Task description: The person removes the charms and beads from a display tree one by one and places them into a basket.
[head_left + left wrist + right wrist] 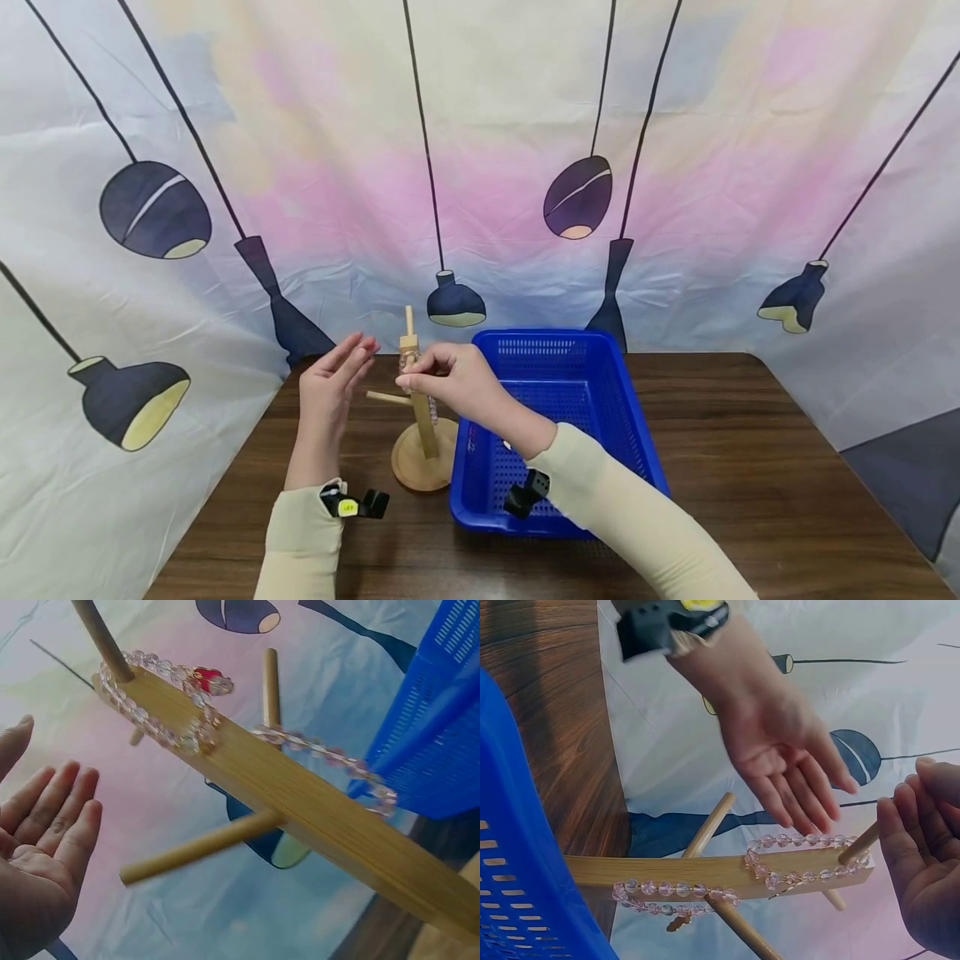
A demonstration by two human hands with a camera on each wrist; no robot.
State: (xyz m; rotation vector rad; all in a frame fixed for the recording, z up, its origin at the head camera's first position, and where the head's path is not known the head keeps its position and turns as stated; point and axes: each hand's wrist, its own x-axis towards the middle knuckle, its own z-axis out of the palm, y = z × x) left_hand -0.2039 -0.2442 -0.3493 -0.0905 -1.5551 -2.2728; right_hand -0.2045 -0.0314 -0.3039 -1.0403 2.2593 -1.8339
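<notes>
A wooden peg stand rises from a round base, with pegs jutting from its post. Looped around an upper peg is a bracelet of clear pink beads, with a red charm beside it. A second beaded bracelet hangs from a lower peg, bearing a small gold-coloured charm. My right hand has its thumb and fingers pinched at the end of the upper peg, whose tip they hide. To the left of the post, my left hand is held up, fingers straight, holding nothing.
A blue plastic basket stands on the dark wooden table, just right of the stand's base. Behind the table hangs a cloth printed with lamps. Each wrist carries a black camera mount.
</notes>
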